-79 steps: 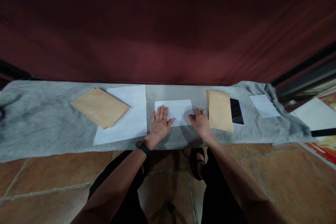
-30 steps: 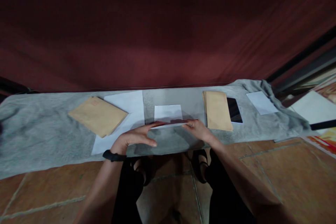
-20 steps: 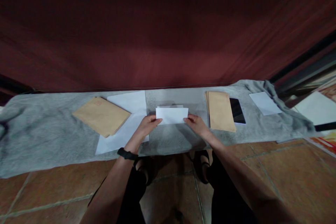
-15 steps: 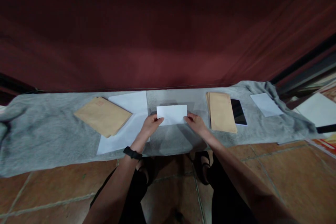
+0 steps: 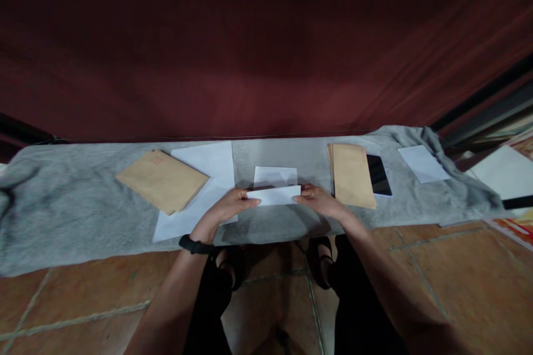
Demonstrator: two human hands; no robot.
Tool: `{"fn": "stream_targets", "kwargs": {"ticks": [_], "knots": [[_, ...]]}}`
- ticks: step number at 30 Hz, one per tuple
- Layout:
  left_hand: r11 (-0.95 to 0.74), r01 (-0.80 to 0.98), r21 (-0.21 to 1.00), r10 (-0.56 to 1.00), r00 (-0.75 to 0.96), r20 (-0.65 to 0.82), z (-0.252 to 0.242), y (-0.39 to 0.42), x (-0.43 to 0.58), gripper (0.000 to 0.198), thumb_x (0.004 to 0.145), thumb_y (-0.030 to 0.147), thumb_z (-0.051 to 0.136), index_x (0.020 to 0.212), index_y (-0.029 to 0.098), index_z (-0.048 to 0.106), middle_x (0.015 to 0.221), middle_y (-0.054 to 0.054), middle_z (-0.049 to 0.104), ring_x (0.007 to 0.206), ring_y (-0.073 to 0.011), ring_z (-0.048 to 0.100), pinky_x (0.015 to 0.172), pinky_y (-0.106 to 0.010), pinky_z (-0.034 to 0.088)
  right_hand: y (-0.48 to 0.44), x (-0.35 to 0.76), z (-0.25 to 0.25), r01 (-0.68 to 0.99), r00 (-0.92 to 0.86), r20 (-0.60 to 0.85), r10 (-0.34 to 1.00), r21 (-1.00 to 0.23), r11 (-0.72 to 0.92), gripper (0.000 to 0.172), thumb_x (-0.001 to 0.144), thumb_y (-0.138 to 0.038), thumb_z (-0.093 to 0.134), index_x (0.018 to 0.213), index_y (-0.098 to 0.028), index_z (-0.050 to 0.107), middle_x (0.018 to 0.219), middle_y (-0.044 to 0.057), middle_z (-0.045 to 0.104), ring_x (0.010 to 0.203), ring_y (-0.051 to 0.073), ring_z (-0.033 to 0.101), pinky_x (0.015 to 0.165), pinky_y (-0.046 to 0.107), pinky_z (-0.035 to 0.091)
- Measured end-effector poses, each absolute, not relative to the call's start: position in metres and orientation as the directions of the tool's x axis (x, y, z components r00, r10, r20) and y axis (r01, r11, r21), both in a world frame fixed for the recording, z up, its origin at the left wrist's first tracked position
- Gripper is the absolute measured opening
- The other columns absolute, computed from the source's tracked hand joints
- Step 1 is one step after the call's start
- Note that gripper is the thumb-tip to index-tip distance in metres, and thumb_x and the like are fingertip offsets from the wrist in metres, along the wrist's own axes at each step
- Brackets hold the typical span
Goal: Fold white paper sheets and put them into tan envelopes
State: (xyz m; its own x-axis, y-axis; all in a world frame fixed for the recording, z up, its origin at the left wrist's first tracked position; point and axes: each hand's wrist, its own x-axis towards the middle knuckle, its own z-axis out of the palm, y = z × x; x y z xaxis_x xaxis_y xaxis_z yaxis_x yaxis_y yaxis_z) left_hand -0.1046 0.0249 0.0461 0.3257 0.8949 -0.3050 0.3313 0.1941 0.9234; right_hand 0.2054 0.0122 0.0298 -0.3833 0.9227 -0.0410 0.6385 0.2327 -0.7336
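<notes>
A white folded paper (image 5: 275, 196) is held level between my two hands above the grey cloth (image 5: 83, 205). My left hand (image 5: 236, 203), with a black band on its wrist, pinches the paper's left end. At the right end, my right hand (image 5: 317, 199) grips it between thumb and fingers. The near part looks like a narrow strip tilted up. Just beyond it shows another white paper panel (image 5: 270, 175); whether the two are joined is hidden.
Brown envelopes (image 5: 162, 182) lie on large white sheets (image 5: 208, 158) at the left. More brown envelopes (image 5: 353, 177) partly cover a dark tablet (image 5: 378, 175) at the right. Farther right is a white sheet (image 5: 422, 163). A dark red curtain (image 5: 266, 100) hangs behind.
The flat white rectangle between my hands now shows as a narrow tilted strip with a panel beyond it. Both hands have turned inward and moved slightly nearer me.
</notes>
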Motion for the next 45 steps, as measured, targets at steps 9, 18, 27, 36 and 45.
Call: {"fn": "stream_targets", "kwargs": {"ticks": [9, 18, 27, 36, 45], "knots": [[0.074, 0.707, 0.703, 0.991, 0.026, -0.131, 0.029, 0.041, -0.069, 0.025, 0.088, 0.041, 0.064, 0.076, 0.020, 0.068, 0.071, -0.001, 0.068, 0.070, -0.0180, 0.061, 0.063, -0.027, 0.040, 0.018, 0.176, 0.027, 0.899, -0.126, -0.144, 0.982, -0.436, 0.051, 0.036, 0.102, -0.036, 0.052, 0.081, -0.020, 0.075, 0.092, 0.007, 0.077, 0.089, 0.021, 0.072, 0.079, 0.028, 0.049], [0.182, 0.919, 0.350, 0.978, -0.132, -0.162, 0.040, 0.045, -0.045, 0.026, 0.100, 0.043, 0.052, 0.104, 0.025, 0.069, 0.100, -0.005, 0.077, 0.093, -0.0228, 0.071, 0.071, -0.029, 0.045, 0.019, 0.162, 0.038, 0.977, -0.009, -0.167, 0.986, -0.213, -0.027, 0.040, 0.106, -0.043, 0.045, 0.099, -0.019, 0.075, 0.106, 0.012, 0.076, 0.098, 0.023, 0.072, 0.084, 0.030, 0.047], [0.242, 0.878, 0.413, 0.966, -0.178, -0.187, 0.045, 0.051, -0.040, 0.036, 0.100, 0.036, 0.050, 0.132, 0.025, 0.062, 0.110, -0.009, 0.077, 0.101, -0.0254, 0.072, 0.084, -0.034, 0.053, 0.023, 0.159, 0.036, 0.987, 0.030, -0.076, 0.997, -0.156, -0.041, 0.039, 0.106, -0.045, 0.048, 0.103, -0.017, 0.075, 0.110, 0.013, 0.076, 0.103, 0.024, 0.071, 0.091, 0.031, 0.045], [0.193, 0.843, 0.502, 0.980, -0.136, -0.148, 0.037, 0.053, -0.043, 0.050, 0.097, 0.022, 0.051, 0.147, 0.024, 0.053, 0.111, -0.007, 0.077, 0.102, -0.0239, 0.072, 0.089, -0.033, 0.053, 0.027, 0.159, 0.031, 0.991, 0.034, -0.032, 0.999, -0.132, -0.038, 0.039, 0.105, -0.045, 0.048, 0.098, -0.017, 0.075, 0.107, 0.014, 0.077, 0.104, 0.025, 0.070, 0.091, 0.034, 0.044], [0.163, 0.840, 0.517, 0.986, -0.123, -0.111, 0.032, 0.051, -0.040, 0.049, 0.098, 0.019, 0.048, 0.146, 0.021, 0.054, 0.113, -0.010, 0.077, 0.105, -0.0248, 0.073, 0.089, -0.032, 0.054, 0.028, 0.160, 0.027, 0.993, 0.029, -0.021, 0.999, -0.115, -0.031, 0.039, 0.105, -0.045, 0.048, 0.099, -0.017, 0.073, 0.109, 0.014, 0.075, 0.103, 0.027, 0.068, 0.091, 0.037, 0.041]]}}
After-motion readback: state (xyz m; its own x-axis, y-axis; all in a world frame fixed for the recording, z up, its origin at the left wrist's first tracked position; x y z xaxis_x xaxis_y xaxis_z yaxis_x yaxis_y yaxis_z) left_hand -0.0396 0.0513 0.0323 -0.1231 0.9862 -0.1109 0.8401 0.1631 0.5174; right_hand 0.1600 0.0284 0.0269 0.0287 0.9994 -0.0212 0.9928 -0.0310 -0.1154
